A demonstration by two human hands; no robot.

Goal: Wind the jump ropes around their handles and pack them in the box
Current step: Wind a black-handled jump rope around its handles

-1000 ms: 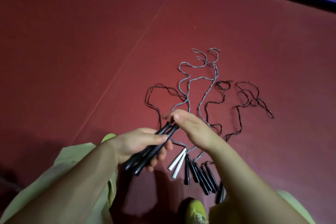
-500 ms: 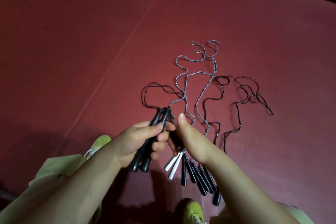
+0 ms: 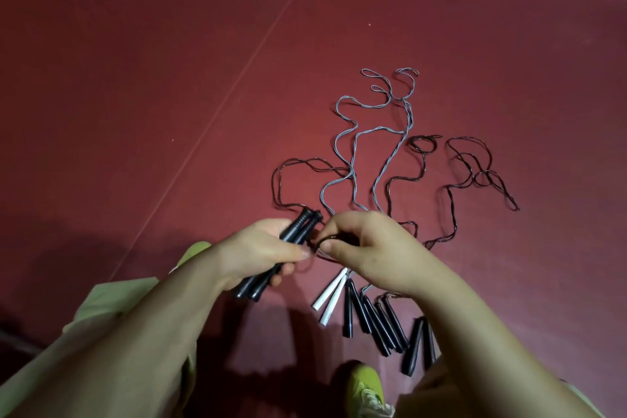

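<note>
Down on the dark red floor (image 3: 169,78), the left hand (image 3: 261,254) is gripping a pair of black ribbed plastic handles (image 3: 285,254) side by side, fingers curled tight round them, bundling the two into one core for winding. Just beside it, the right hand (image 3: 376,248) is pinching the thin black cord (image 3: 325,243) between thumb and fingers, holding it close to the handles, looking ready to lay a turn. Waiting nearby are the white handles (image 3: 330,299), several more black handles (image 3: 373,319) and the grey-blue rope (image 3: 383,132), lying unwound, cords fanning away so they are not tangling. No box is showing in this view
</note>
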